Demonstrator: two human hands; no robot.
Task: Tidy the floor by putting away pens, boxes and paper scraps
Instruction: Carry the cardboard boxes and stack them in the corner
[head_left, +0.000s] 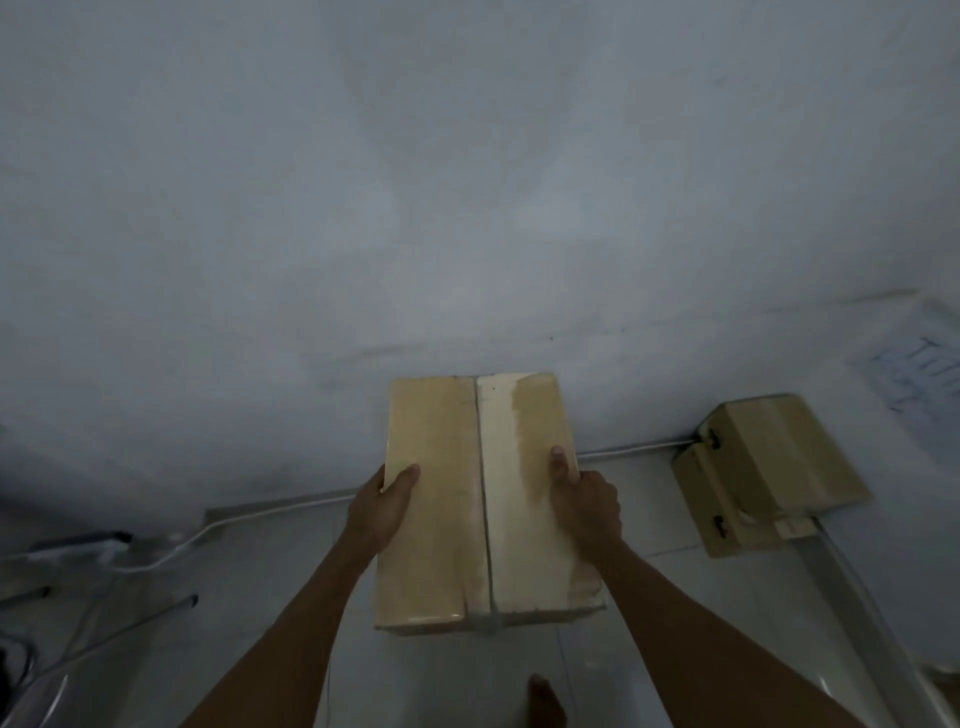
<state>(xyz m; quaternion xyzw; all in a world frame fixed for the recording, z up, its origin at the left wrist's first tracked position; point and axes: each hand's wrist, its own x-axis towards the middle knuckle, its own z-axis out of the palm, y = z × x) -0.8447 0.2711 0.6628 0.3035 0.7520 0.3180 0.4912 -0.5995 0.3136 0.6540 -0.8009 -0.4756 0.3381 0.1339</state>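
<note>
A tan cardboard box (483, 499) is held up in the air in front of a pale wall, its closed top facing the camera — two flaps meet at a centre seam, with clear glossy tape over it. A second tan box (763, 473) sits on the light tiled floor to the right, against the wall, closed — dark slots show along its near edge.
</note>
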